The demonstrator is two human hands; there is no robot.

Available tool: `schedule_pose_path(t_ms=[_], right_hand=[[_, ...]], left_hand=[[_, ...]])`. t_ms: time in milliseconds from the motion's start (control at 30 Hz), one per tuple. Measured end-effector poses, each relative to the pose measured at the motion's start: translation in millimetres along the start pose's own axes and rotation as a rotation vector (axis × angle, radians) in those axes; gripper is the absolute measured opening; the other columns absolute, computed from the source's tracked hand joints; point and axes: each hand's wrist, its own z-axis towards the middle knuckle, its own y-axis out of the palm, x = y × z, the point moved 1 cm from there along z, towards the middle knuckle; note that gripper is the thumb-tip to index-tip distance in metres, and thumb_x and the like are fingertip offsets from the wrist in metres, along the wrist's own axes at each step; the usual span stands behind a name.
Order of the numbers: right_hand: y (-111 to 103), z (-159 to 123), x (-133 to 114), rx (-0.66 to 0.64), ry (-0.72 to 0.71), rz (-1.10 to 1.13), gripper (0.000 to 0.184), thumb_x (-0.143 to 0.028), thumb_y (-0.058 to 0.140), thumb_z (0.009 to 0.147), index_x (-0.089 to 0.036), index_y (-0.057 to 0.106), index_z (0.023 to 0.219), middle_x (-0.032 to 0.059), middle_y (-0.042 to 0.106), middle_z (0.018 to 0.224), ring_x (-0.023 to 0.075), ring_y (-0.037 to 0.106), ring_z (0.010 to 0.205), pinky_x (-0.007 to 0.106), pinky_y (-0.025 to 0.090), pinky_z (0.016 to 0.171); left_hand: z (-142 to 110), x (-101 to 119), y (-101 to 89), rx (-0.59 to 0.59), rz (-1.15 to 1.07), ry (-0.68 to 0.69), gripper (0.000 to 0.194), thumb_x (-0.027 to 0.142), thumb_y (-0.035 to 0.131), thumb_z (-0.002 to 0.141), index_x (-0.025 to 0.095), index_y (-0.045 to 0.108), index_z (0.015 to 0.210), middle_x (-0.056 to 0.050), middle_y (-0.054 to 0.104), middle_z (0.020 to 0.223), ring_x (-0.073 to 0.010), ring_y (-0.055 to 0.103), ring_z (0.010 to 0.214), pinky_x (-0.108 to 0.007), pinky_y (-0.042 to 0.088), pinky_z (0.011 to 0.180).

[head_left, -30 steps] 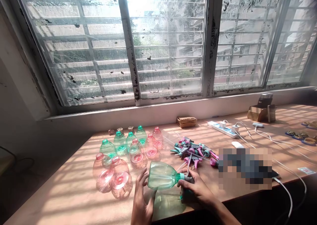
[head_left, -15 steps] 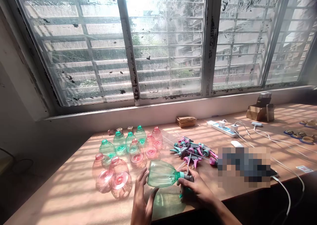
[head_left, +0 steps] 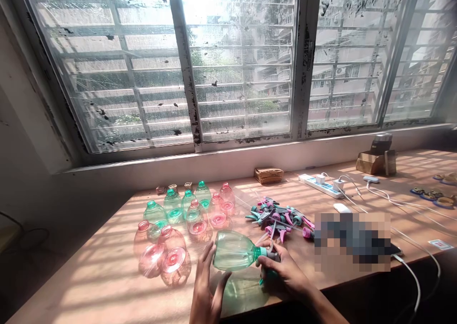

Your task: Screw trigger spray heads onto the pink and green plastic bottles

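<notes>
- A green bottle (head_left: 233, 250) is tipped on its side above the near edge of a wooden table (head_left: 96, 248), its base toward the left hand (head_left: 205, 286) and its neck toward the right hand (head_left: 285, 269).
- The right hand's fingers are curled closed around a grey spray head (head_left: 273, 256), whose pale collar meets the bottle's neck.
- The left hand is open, thumb well apart from the fingers, beside the base; whether its fingertips touch the plastic is unclear.
- The step in hand looks like fitting the spray head to the bottle. If the collar is loose, the next move calls for steadying the bottle's body while turning the collar; how tight it is cannot be told.
- Nine pink and green bottles (head_left: 173, 250) stand, without spray heads, to the left. A pile of spray heads (head_left: 278, 217) in pink, teal and grey lies beyond the right hand.
- Hard to make out: a green shape (head_left: 243, 293) below the held bottle, either a shadow or another object. The right hand hides part of the spray head.
- A pixelated patch (head_left: 352, 243) masks whatever lies at right, and both forearms run out of view at the bottom.
</notes>
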Motion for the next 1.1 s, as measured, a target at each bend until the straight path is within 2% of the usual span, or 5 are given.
schedule_pose_path(t_ms=[333, 533, 667, 833, 1100], right_hand=[[-4, 1, 4, -0.039, -0.009, -0.009, 0.047, -0.039, 0.097, 0.07, -0.021, 0.068, 0.102, -0.0015, 0.076, 0.079, 0.0151, 0.065, 0.063, 0.027, 0.051, 0.059], [-5, 5, 11, -0.041, 0.01, 0.044, 0.052, -0.052, 0.092, 0.072, -0.023, 0.062, 0.102, -0.0008, 0.076, 0.075, 0.0169, 0.065, 0.056, 0.032, 0.054, 0.056], [-4, 3, 8, -0.04, -0.007, 0.025, 0.051, -0.044, 0.097, 0.069, -0.021, 0.065, 0.102, -0.0036, 0.073, 0.07, 0.0147, 0.065, 0.057, 0.027, 0.051, 0.055], [-3, 2, 5, -0.02, -0.02, 0.001, 0.051, -0.045, 0.098, 0.067, -0.02, 0.068, 0.1, -0.0021, 0.074, 0.074, 0.0147, 0.065, 0.059, 0.027, 0.052, 0.056], [-2, 3, 5, -0.016, -0.017, 0.017, 0.057, -0.059, 0.093, 0.067, -0.021, 0.063, 0.098, -0.0008, 0.074, 0.071, 0.0171, 0.065, 0.054, 0.033, 0.056, 0.056]], left_hand=[[1, 8, -1.1, -0.018, 0.067, 0.025, 0.057, 0.036, 0.066, 0.1, 0.029, 0.042, 0.151, -0.016, 0.049, 0.161, -0.0357, 0.048, 0.15, -0.059, 0.044, 0.121], [0, 5, -0.1, 0.004, 0.067, 0.081, 0.053, 0.03, 0.061, 0.103, 0.032, 0.042, 0.153, -0.014, 0.048, 0.161, -0.0344, 0.046, 0.152, -0.059, 0.043, 0.121], [-1, 9, -1.6, 0.012, 0.069, 0.07, 0.065, 0.037, 0.074, 0.094, 0.03, 0.043, 0.152, -0.015, 0.053, 0.158, -0.0369, 0.05, 0.148, -0.059, 0.046, 0.119], [1, 5, -2.9, 0.048, 0.083, 0.058, 0.046, 0.035, 0.065, 0.1, 0.03, 0.053, 0.143, -0.013, 0.056, 0.154, -0.0348, 0.053, 0.145, -0.059, 0.047, 0.118], [0, -2, 0.0, 0.062, 0.098, 0.086, 0.048, 0.036, 0.07, 0.097, 0.029, 0.054, 0.142, -0.015, 0.054, 0.152, -0.0361, 0.052, 0.146, -0.062, 0.045, 0.118]])
